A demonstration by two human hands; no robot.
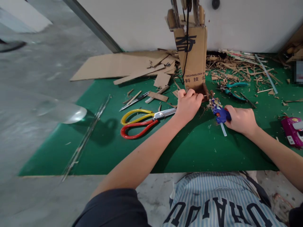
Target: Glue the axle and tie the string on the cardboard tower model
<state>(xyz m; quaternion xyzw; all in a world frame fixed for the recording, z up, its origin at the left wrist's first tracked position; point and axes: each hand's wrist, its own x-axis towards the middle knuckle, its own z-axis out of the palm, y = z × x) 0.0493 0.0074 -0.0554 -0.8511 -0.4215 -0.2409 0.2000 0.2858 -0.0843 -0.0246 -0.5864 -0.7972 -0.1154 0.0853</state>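
A tall structure built of printed cardboard (194,60) stands upright on the green table, with a dark cord hanging down its front. My left hand (188,105) is closed on its lower edge, the fingertips partly hidden behind the cardboard. In my right hand (243,119) is a blue hot glue gun (220,114), its nozzle end pointed at the structure's base. A translucent glue stick (223,130) pokes out of the gun's back, and bits of scrap cling about its front. Scissors (155,117) with one yellow and one red handle lie beside my left wrist, blade tips hidden.
Teal-handled pliers (233,90) lie right of the structure, before a heap of cardboard scraps (236,69). Cardboard sheets (123,64) and a slim pointed tool (134,101) are at left. A clear bottle (71,113), thin sticks (87,135) and a magenta device (293,130) flank the table.
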